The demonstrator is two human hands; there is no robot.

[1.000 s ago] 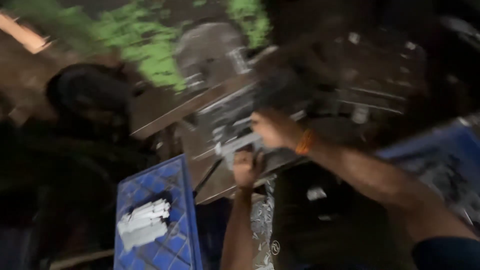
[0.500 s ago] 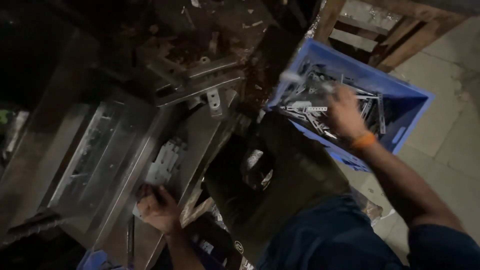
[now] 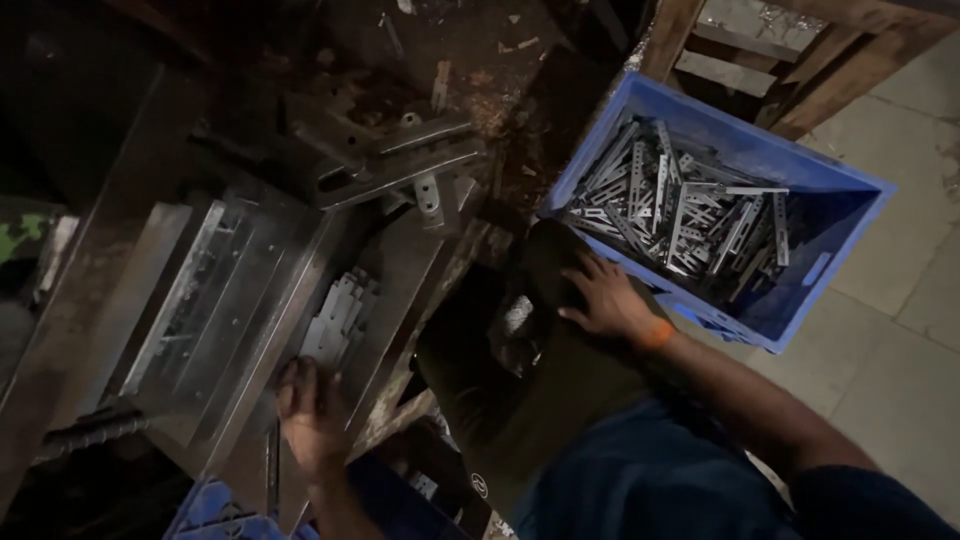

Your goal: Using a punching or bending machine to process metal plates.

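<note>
- Flat metal plates [image 3: 335,318], pale grey and notched, are stacked in a short overlapping row on the slanted steel tray [image 3: 200,300], just above the left hand [image 3: 308,415]
- The left hand is laid flat, fingers spread, nothing gripped
- The right hand [image 3: 600,298] is rested open on the knee, beside the blue crate [image 3: 830,230] of perforated strips [image 3: 680,205]
- The topmost plate is best slid off singly, so the stack is kept aligned

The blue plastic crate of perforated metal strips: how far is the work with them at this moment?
Looks done: the blue plastic crate holds a tangled heap of grey perforated metal strips. In hand: nothing gripped; the left hand rests on the steel press table just below a small stack of flat grey metal plates, and the right hand lies open on the knee beside the crate. Left: that small stack, at least.
</note>
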